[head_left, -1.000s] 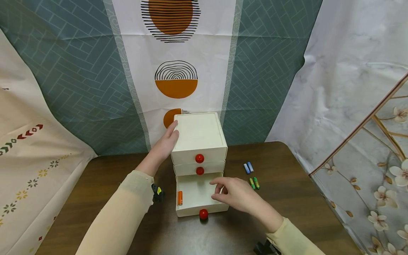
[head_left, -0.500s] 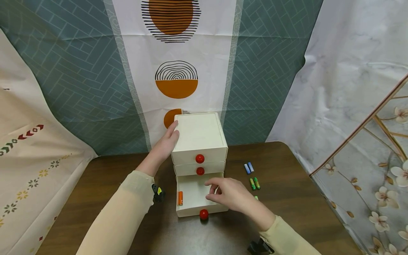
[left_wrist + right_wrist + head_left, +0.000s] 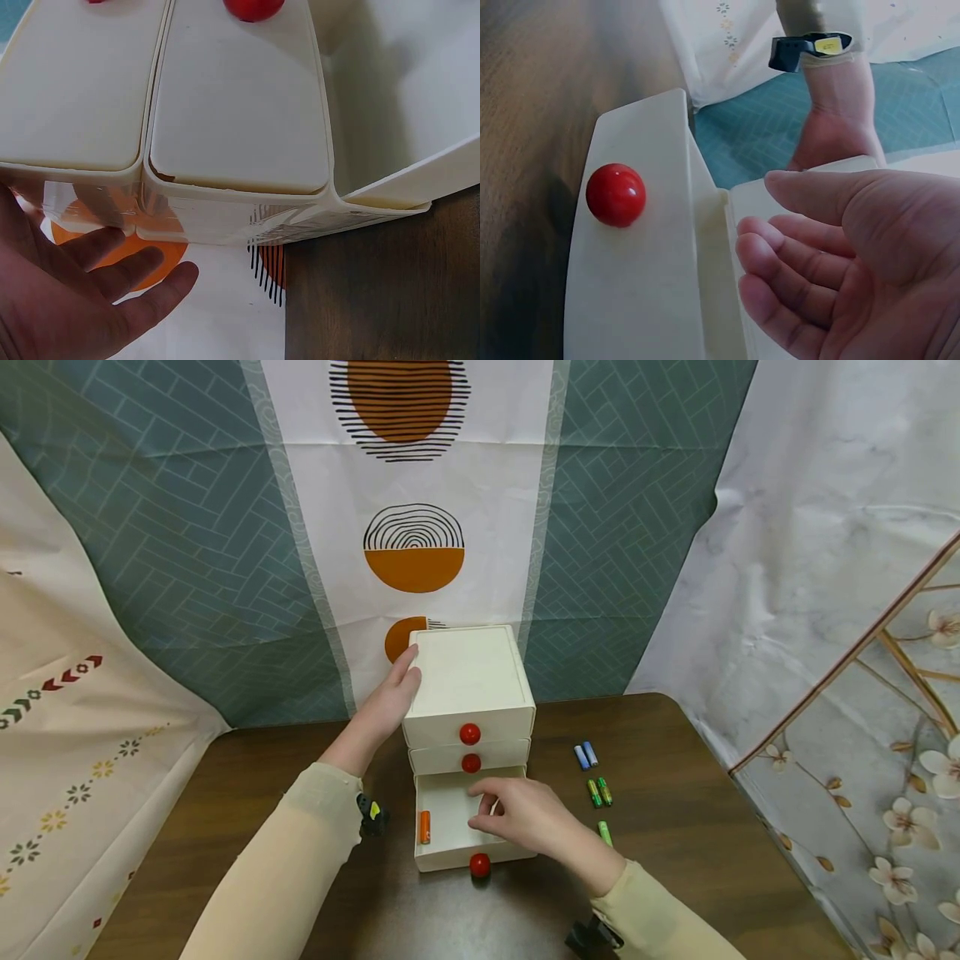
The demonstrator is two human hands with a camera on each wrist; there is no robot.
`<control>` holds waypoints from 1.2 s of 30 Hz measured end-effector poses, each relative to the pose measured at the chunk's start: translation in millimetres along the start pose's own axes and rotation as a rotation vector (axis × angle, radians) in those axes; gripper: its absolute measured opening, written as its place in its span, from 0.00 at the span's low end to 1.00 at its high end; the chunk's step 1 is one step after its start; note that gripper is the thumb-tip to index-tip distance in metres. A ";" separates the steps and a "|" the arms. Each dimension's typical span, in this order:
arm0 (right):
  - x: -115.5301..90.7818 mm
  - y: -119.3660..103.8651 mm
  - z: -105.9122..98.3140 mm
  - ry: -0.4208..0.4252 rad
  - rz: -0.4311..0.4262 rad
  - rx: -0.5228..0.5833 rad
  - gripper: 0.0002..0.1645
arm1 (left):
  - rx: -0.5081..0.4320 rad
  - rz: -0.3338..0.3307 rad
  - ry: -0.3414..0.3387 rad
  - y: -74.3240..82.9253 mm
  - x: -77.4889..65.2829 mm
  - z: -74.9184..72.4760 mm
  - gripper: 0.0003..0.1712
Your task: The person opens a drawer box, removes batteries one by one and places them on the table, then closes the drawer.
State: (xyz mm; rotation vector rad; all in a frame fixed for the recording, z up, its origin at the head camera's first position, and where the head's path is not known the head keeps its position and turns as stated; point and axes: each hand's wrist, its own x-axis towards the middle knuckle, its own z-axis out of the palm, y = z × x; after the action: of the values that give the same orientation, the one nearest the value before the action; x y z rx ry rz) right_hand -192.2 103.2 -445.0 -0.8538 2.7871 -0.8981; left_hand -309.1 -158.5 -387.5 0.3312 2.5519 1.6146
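A white drawer cabinet (image 3: 472, 672) with red knobs stands on the table, its bottom drawer (image 3: 448, 855) pulled out. An orange battery (image 3: 425, 827) lies at the left side of that drawer. My left hand (image 3: 390, 693) rests along the cabinet's upper left side; in the left wrist view its fingers (image 3: 142, 292) are extended beside the wall. Over the drawer's right part is my right hand (image 3: 521, 814), fingers loosely bent. The right wrist view shows a gap between its thumb (image 3: 817, 191) and fingers, with nothing in it, near the red knob (image 3: 616, 195).
Right of the cabinet on the dark wooden table (image 3: 675, 827) lie two blue batteries (image 3: 585, 755), two green batteries (image 3: 599, 792) and one lighter green battery (image 3: 604, 832). Patterned cloths (image 3: 615, 527) hang behind and at both sides.
My right hand has moved left across the drawer, uncovering the lighter green battery on the table. My left hand and the drawer have stayed put.
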 end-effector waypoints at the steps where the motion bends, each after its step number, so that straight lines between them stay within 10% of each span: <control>1: 1.2 -0.3 1.4 -0.002 -0.001 0.003 0.19 | 0.000 0.001 0.000 -0.2 -0.1 -0.1 0.39; 36: 33.1 -4.5 38.6 -0.065 0.025 0.014 0.27 | 0.008 0.003 0.011 -4.3 0.5 -1.0 0.39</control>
State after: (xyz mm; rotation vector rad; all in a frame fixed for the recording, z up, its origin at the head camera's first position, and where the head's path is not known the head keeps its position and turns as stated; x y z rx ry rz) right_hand -208.2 62.6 -471.5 -0.8290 2.7270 -0.8688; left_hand -310.3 -161.1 -391.0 0.3270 2.5677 1.6124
